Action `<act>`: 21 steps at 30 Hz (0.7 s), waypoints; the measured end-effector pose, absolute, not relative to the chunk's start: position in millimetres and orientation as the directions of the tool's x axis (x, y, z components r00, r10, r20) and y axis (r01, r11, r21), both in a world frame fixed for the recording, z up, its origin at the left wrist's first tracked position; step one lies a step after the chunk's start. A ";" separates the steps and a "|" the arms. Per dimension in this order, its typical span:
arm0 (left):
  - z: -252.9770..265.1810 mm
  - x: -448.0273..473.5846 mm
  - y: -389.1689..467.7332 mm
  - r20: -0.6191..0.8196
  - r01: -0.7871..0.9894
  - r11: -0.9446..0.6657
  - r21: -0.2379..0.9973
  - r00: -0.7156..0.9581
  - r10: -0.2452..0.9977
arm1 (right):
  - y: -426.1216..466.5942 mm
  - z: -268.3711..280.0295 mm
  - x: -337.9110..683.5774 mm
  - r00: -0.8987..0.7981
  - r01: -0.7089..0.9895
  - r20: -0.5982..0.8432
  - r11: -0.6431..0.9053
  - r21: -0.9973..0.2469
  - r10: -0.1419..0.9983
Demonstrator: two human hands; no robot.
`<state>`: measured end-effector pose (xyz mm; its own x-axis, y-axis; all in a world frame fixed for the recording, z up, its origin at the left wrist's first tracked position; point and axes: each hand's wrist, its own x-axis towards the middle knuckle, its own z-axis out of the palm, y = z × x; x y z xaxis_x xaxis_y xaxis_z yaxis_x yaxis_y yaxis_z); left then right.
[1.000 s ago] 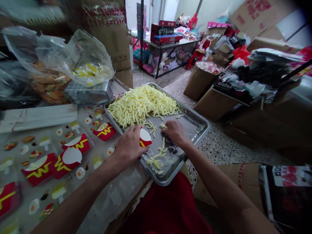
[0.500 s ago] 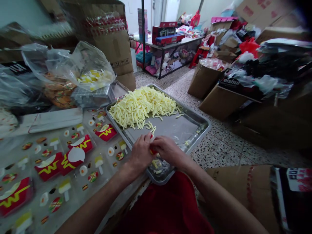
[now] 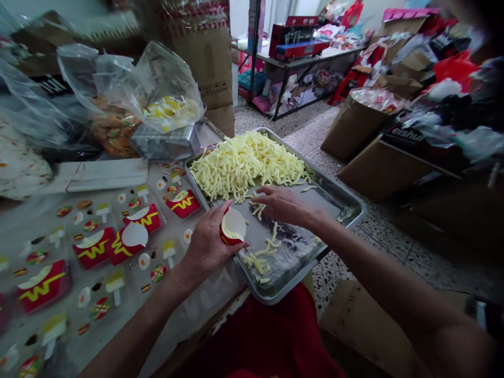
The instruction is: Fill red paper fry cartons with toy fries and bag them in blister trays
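Head view: a cluttered room with a speckled floor (image 3: 342, 268), cardboard boxes (image 3: 214, 68) piled up at the back left, more standing to the right, and a loaded rear table (image 3: 299, 62). Nearer, a work table (image 3: 205, 296) carries flat red packets (image 3: 94, 247) with yellow zigzags, among clear sheets of tiny food shapes such as fried eggs (image 3: 144, 261). A metal tray (image 3: 356, 211) sits beside them, its near corner jutting past the table edge. Its far left part bears a heap of pale yellow strips (image 3: 244, 163), thin, matte and slightly bent, pointing every way.

The left hand (image 3: 208, 233) is wrapped round a red carton (image 3: 233, 224), held at the tray's left edge. The carton has a rounded whitish flap and pale yellow showing inside; its mouth faces up and rightward, over the tray. Its long axis I cannot tell, the base being hidden. The right hand (image 3: 281, 205) reaches leftward, fingers slightly parted above loose strips (image 3: 259, 210); whether they pinch any, I cannot tell.
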<state>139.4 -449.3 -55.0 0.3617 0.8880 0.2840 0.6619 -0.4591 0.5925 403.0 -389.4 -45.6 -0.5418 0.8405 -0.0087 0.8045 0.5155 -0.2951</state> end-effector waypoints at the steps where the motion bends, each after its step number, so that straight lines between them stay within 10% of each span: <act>1: -55.8 138.0 -448.4 0.285 0.668 -0.464 0.581 0.368 0.885 | -381.4 -47.3 398.0 -0.586 0.795 -0.062 0.559 -0.235 0.808; 10: -50.6 150.2 -426.6 0.123 0.836 -0.382 0.394 0.365 0.923 | -378.6 -73.2 377.6 -0.370 0.925 -0.050 0.363 -0.115 0.928; 17: -48.4 182.5 -409.9 0.009 0.882 -0.392 0.262 0.404 0.915 | -389.5 -70.7 373.3 0.029 0.765 0.040 0.003 -0.644 0.999; 21: -58.8 203.1 -394.8 0.141 0.841 -0.394 0.372 0.368 0.919 | -401.3 -52.0 356.7 -0.068 0.819 0.162 0.148 -0.554 0.984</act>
